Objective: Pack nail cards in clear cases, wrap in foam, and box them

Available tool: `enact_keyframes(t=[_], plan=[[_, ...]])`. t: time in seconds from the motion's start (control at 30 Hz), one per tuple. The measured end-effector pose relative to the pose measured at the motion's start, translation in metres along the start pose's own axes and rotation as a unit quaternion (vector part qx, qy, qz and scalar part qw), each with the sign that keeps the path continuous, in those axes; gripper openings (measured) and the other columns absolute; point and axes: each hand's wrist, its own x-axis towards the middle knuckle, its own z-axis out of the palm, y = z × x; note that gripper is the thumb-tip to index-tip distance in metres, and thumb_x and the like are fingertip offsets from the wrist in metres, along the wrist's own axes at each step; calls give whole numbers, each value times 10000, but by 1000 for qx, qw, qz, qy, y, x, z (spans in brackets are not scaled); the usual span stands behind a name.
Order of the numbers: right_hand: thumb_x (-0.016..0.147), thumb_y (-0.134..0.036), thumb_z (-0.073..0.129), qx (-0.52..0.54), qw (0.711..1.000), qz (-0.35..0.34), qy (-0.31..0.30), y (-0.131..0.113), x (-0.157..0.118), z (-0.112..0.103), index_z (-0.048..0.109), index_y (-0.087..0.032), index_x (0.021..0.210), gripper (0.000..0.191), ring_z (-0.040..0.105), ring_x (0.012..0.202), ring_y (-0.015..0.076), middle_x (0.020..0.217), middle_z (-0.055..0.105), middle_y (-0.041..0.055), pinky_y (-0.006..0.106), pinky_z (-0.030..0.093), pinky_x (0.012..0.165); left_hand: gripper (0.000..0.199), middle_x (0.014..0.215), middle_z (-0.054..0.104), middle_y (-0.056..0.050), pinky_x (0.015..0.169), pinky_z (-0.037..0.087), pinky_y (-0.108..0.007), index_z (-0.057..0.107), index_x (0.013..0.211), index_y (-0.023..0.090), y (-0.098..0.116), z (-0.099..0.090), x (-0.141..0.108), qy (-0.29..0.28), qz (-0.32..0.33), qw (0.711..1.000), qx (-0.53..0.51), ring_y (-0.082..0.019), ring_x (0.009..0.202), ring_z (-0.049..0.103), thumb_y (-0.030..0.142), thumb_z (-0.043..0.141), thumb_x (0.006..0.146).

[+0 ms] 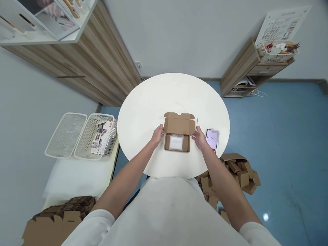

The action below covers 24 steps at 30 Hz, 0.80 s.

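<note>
A small brown cardboard box [186,144] stands on the white round table in front of me, its lid [179,125] raised with the tuck flaps spread at the far edge. Inside lies a white rectangular packet [176,142]; what it contains is hidden. My left hand [156,135] holds the left side of the box at the lid's edge. On the opposite side, my right hand [200,138] has its fingers around the lid's right edge. A phone [211,139] with a running timer lies just right of my right hand.
The round table's [171,92] edge curves close to my body. White plastic baskets [94,136] stand left, one holding printed papers. Flat cardboard [56,222] is stacked at lower left. Folded boxes [242,172] fill a carton at right. A wooden cabinet [107,58] and small shelf [241,68] stand behind.
</note>
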Motion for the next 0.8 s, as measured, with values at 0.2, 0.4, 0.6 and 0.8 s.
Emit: enact_keyframes(t=[0.2, 0.4, 0.6, 0.8], plan=[[780, -666, 161, -50, 995, -41, -75, -10, -17, 7, 466, -353, 1196, 603, 343, 1160, 216, 1336, 389, -50, 463, 152, 1010, 701, 1233, 479, -81, 910, 392, -349, 416, 1251, 211, -2, -3, -10, -31, -4, 999, -12, -208, 1132, 452, 649, 105, 802], [761, -683, 72, -81, 993, -53, -60, 6, -15, -4, 511, -311, 1154, 697, 473, 980, 204, 1088, 535, 15, 391, 336, 876, 767, 1270, 465, -51, 976, 333, -368, 408, 1264, 233, -11, -11, -27, -62, -14, 998, -14, -205, 1184, 417, 646, -26, 785], [765, -677, 26, -97, 987, -43, -119, 11, -26, -13, 458, -314, 1214, 721, 500, 1009, 217, 1068, 557, 27, 420, 290, 928, 720, 1353, 390, -32, 998, 289, -418, 462, 1228, 247, -18, -20, -45, -78, 1, 997, 11, -237, 1240, 348, 622, 10, 810], [794, -654, 88, -125, 974, -41, -185, 13, -45, -26, 448, -290, 1236, 676, 478, 1059, 229, 1172, 536, 43, 440, 244, 982, 574, 1275, 486, -39, 985, 317, -373, 503, 1186, 214, -28, -21, -60, -78, 60, 985, 144, -216, 1189, 416, 549, 176, 854]])
